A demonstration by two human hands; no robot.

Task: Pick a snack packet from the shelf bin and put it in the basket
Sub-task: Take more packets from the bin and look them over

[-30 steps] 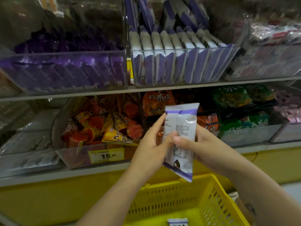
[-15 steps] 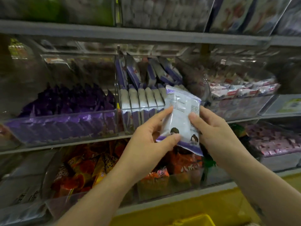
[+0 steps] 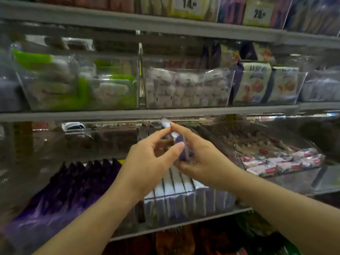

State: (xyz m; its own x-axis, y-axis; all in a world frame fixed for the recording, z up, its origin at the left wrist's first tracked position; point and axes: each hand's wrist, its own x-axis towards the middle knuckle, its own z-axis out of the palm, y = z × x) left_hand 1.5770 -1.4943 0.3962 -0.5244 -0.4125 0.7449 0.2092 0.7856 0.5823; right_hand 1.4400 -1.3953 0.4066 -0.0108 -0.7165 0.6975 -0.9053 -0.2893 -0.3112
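The packet (image 3: 184, 155) is held edge-on between both hands, above the back of the clear bin (image 3: 184, 207) that holds a row of similar white-and-purple packets. Only its purple edge and a white end near the right forefinger show; fingers cover the remainder, and its print cannot be read. The left hand (image 3: 147, 162) pinches it between thumb and curled fingers. The right hand (image 3: 204, 160) grips it from the other side, fingers curled beneath. Dark purple bags (image 3: 73, 190) fill the bin to the left; red-and-white packs (image 3: 285, 161) lie to the right. The upper shelf (image 3: 165, 112) goods are blurred.
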